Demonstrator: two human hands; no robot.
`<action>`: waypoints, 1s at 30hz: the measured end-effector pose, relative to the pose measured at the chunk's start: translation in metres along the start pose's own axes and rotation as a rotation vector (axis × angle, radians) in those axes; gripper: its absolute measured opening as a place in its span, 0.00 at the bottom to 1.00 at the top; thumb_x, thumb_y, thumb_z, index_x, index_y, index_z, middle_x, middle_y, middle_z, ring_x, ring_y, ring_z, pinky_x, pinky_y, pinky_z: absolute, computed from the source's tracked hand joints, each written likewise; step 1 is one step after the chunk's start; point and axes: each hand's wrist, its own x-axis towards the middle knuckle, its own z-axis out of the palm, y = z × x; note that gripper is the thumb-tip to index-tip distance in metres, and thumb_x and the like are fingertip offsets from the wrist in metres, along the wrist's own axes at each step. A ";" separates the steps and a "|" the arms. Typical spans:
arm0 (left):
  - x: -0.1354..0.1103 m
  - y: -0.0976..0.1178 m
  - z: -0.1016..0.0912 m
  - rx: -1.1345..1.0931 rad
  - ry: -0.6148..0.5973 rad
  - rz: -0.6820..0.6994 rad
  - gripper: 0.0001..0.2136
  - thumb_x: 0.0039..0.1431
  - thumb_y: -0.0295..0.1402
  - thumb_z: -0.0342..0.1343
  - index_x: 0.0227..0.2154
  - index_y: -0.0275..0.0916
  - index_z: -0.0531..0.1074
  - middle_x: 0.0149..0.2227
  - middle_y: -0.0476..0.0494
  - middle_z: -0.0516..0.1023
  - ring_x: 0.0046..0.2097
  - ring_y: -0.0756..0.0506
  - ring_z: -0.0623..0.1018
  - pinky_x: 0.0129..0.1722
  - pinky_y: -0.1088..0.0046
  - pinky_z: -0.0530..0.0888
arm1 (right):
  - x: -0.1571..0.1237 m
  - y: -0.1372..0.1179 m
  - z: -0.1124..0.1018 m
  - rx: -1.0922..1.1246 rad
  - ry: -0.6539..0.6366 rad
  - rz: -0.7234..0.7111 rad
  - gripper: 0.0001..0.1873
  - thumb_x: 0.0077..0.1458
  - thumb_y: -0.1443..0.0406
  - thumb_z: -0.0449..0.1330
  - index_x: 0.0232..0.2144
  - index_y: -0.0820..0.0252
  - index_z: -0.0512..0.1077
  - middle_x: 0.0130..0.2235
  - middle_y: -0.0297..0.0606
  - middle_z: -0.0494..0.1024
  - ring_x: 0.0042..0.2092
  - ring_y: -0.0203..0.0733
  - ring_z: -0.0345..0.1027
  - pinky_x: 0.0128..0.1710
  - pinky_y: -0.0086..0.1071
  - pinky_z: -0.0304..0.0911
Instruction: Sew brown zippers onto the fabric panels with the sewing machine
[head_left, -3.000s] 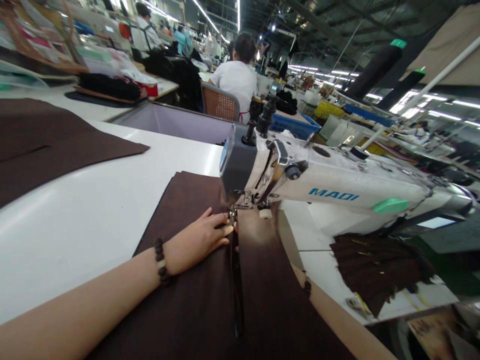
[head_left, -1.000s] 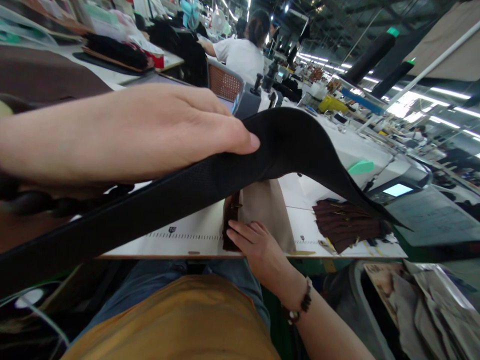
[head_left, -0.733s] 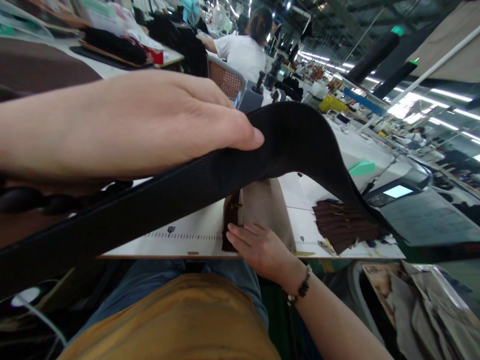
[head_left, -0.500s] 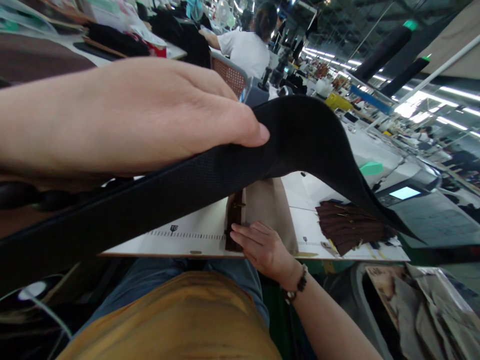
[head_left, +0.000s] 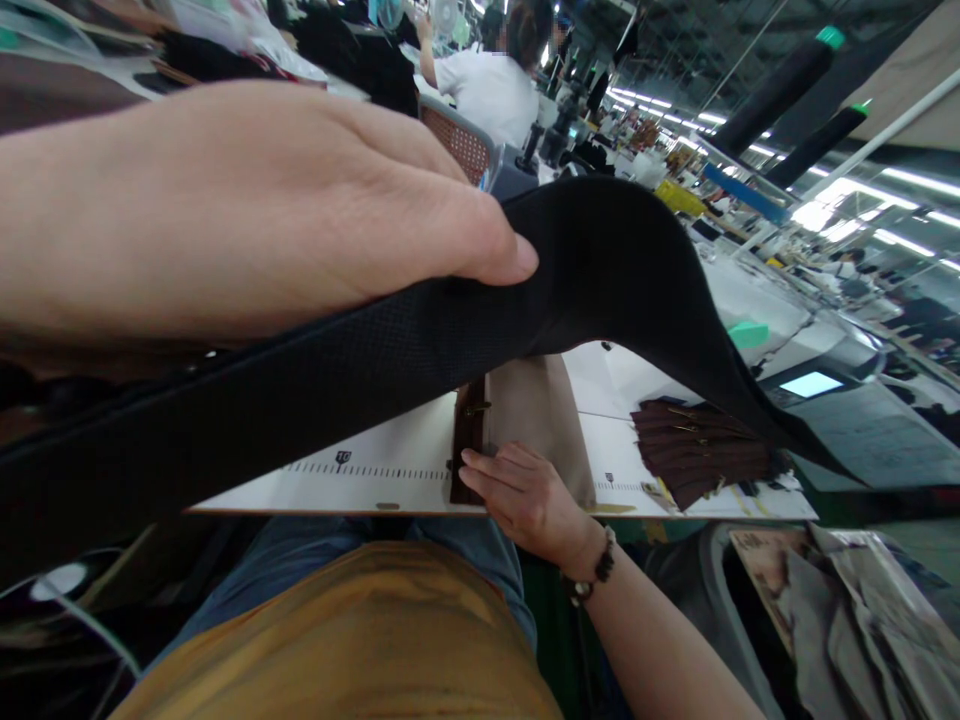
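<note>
My left hand (head_left: 315, 190) crosses the top of the view, gripping a long, arched black mesh-textured fabric strip (head_left: 600, 260) that curves over the table. Below that arch, my right hand (head_left: 525, 490) lies flat with its fingers apart. Its fingertips rest against a brown piece with a brass zipper pull (head_left: 469, 445), beside a tan fabric piece (head_left: 536, 420). My right wrist wears a bead bracelet. My left wrist is hidden at the frame edge.
A white sewing table with a printed ruler scale (head_left: 352, 475) runs below the strip. A stack of brown zippered pieces (head_left: 697, 450) lies on it to the right. A sewing machine head (head_left: 772, 310) stands behind, a bin of papers (head_left: 847, 620) sits lower right, and a co-worker in white (head_left: 487, 95) sits ahead.
The view has tipped down from the sewing machine to my lap. The black strip is now raised in my left hand. My right hand has shifted slightly along the brown piece.
</note>
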 end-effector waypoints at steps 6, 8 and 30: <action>-0.018 0.000 -0.001 0.234 0.158 0.275 0.36 0.50 0.43 0.21 0.42 0.28 0.71 0.31 0.59 0.69 0.48 0.42 0.69 0.46 0.68 0.62 | 0.001 -0.001 -0.001 -0.007 0.023 -0.012 0.13 0.55 0.73 0.50 0.43 0.69 0.67 0.47 0.43 0.71 0.40 0.39 0.64 0.40 0.37 0.64; -0.016 0.000 -0.001 0.240 0.147 0.236 0.35 0.50 0.43 0.22 0.42 0.30 0.71 0.30 0.60 0.69 0.49 0.42 0.68 0.48 0.67 0.62 | 0.000 -0.001 -0.001 -0.012 0.022 -0.014 0.13 0.55 0.73 0.50 0.43 0.69 0.67 0.47 0.43 0.71 0.40 0.38 0.64 0.41 0.36 0.64; -0.008 0.013 0.001 0.214 0.110 0.136 0.35 0.50 0.47 0.23 0.37 0.29 0.72 0.30 0.58 0.66 0.48 0.39 0.69 0.49 0.62 0.59 | -0.001 0.000 -0.002 -0.041 0.001 -0.027 0.13 0.56 0.73 0.49 0.42 0.69 0.68 0.47 0.42 0.71 0.41 0.38 0.65 0.42 0.35 0.65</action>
